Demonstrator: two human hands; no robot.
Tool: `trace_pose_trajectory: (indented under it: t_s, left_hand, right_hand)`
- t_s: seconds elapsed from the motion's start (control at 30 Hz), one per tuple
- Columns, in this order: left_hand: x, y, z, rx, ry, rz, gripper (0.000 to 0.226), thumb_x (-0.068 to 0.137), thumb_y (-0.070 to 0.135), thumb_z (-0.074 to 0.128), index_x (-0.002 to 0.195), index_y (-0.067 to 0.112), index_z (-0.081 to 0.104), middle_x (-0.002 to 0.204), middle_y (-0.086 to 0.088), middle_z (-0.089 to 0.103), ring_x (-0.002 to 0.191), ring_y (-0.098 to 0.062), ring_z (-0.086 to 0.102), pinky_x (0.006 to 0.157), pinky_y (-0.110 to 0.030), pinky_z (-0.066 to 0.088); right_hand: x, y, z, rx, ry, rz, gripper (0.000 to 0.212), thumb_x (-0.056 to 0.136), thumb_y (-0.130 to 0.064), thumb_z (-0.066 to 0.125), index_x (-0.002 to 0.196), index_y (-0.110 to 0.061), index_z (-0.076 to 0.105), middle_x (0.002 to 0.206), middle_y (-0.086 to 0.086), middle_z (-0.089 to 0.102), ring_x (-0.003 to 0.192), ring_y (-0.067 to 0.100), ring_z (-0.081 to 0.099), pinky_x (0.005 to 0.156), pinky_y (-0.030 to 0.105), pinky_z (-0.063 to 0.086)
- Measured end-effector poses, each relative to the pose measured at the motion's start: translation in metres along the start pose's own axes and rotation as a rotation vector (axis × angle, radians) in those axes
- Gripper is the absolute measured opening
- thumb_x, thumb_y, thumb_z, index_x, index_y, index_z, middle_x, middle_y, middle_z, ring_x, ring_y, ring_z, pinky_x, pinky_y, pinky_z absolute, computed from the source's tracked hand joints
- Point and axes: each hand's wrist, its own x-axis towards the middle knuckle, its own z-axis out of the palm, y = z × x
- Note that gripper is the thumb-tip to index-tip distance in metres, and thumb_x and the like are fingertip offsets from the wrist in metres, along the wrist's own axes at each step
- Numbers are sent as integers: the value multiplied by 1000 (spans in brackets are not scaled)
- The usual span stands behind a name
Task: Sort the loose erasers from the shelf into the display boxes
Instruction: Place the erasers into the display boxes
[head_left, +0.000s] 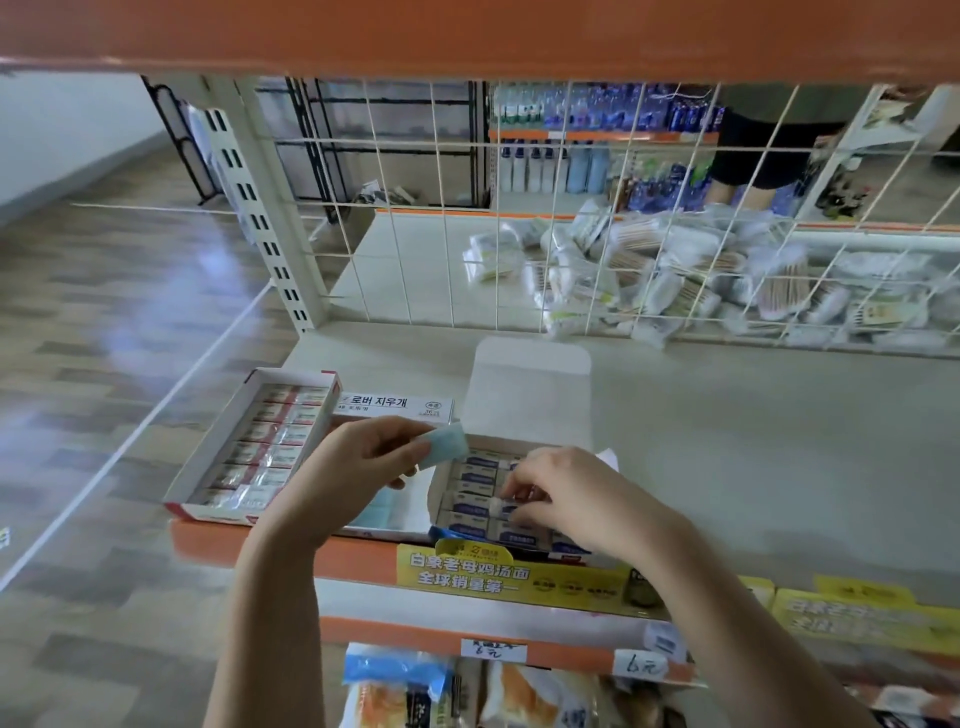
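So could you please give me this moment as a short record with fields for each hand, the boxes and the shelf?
left hand: left hand holds a light blue eraser above the boxes
right hand: right hand pinches a small white eraser in the blue-sleeved eraser box
red box: red-edged cardboard display box, rows full, at left
lid: white flap upright behind
shelf: pale shelf board, orange front edge

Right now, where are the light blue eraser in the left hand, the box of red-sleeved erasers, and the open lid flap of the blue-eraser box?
light blue eraser (448, 445), head view, its exposed face beyond the fingers.
red-sleeved eraser box (208, 470), head view, its left wall.
lid flap (527, 395), head view, middle of the white panel.
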Motion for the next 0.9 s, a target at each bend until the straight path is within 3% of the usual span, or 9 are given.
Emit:
trace_pose_trajectory:
  t_s: [0.1, 0.2, 0.3, 0.33, 0.4, 0.5, 0.7, 0.9]
  left_hand:
    - [0, -7, -4, -11, 3, 2, 21, 90, 21, 58, 106, 28, 68, 82, 9, 69, 70, -4, 59, 64, -21, 49]
    - [2, -11, -6, -30, 7, 13, 20, 89, 21, 58, 105, 29, 68, 81, 10, 69, 70, -3, 59, 64, -20, 49]
    - [4, -14, -9, -22, 3, 10, 20, 90, 18, 58, 106, 28, 67, 78, 14, 68, 69, -1, 59, 64, -18, 49]
    - [4, -15, -11, -19, -8, 7, 21, 90, 18, 58, 106, 28, 67, 79, 15, 68, 70, -1, 59, 64, -18, 49]
    - [6, -17, -15, 0, -46, 9, 21, 89, 20, 58, 105, 30, 66, 83, 12, 69, 73, -4, 60, 65, -20, 49]
    - [12, -17, -26, 77, -71, 20, 18, 89, 21, 60, 100, 33, 67, 83, 8, 69, 74, -7, 62, 67, -22, 50]
    - [23, -15, -53, 108, -24, -31, 14, 86, 17, 65, 87, 31, 64, 71, 9, 69, 64, -3, 61, 65, -24, 52]
    - [23, -20, -71, 463, -126, -8, 9, 86, 23, 65, 93, 27, 67, 78, 14, 65, 72, -1, 61, 73, -21, 50]
  right_hand:
    - [-2, 0, 1, 30, 21, 10, 21, 90, -26, 59, 109, -21, 67, 102, -4, 61, 88, 10, 58, 84, 26, 48]
    - [-2, 0, 5, 30, 70, 39, 19, 90, -22, 59, 106, -28, 69, 101, -12, 62, 91, 5, 57, 93, 26, 44]
    - [-4, -3, 7, 14, 92, 28, 19, 90, -21, 60, 106, -27, 69, 102, -13, 63, 87, -1, 53, 84, 0, 33]
    - [-4, -4, 7, 3, 96, 26, 19, 90, -22, 59, 105, -27, 69, 103, -13, 63, 85, -2, 52, 79, -3, 30]
    - [-3, -5, 5, -19, 88, 34, 18, 91, -25, 58, 104, -28, 69, 103, -13, 62, 78, -2, 51, 73, 0, 32]
    - [4, -9, -3, -11, 89, 64, 18, 91, -28, 58, 105, -26, 67, 104, -10, 64, 80, 3, 58, 80, 16, 45]
    - [32, -33, -29, -27, 221, -13, 24, 90, -26, 58, 112, -22, 65, 106, -5, 65, 87, 7, 60, 83, 23, 50]
    - [57, -64, -24, -85, 194, -99, 24, 92, -28, 57, 113, -21, 64, 106, -3, 62, 92, 14, 58, 82, 30, 49]
